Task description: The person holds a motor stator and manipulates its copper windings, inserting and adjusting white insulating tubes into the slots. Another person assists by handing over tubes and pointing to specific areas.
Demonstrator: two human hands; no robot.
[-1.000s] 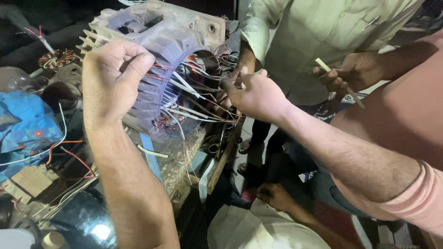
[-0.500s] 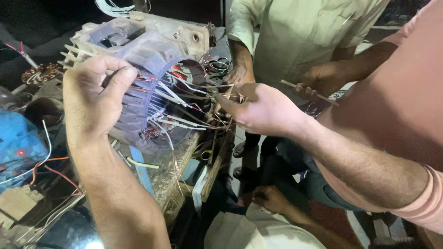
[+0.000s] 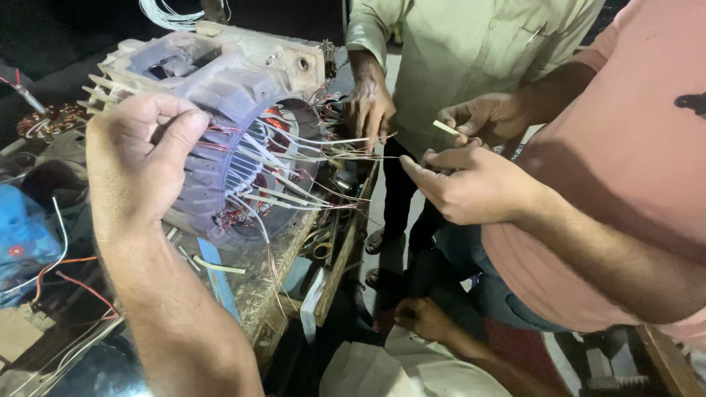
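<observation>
A grey motor stator housing (image 3: 220, 88) lies on its side on a cluttered wooden bench (image 3: 265, 287). Pale insulation strips and copper windings (image 3: 283, 180) stick out of its bore. My left hand (image 3: 143, 158) grips the finned outer wall of the housing. My right hand (image 3: 471, 187) is held out to the right of the bore, its fingertips pinched on thin copper wires (image 3: 368, 156) that run back into the stator. A co-worker in a light green shirt (image 3: 471, 44) stands behind, one hand (image 3: 370, 110) at the wire ends, the other (image 3: 482, 117) holding a small pale strip (image 3: 446, 127).
Loose red and white wires (image 3: 59, 272) and a blue object (image 3: 22, 235) lie at the left of the bench. Another person's hand (image 3: 423, 316) and white cloth (image 3: 382, 367) show low beside the bench. A wooden rail (image 3: 346, 257) edges the bench.
My right hand has drawn away from the stator bore toward the right, with the thin wires stretched out after it. My left hand keeps its hold on the housing.
</observation>
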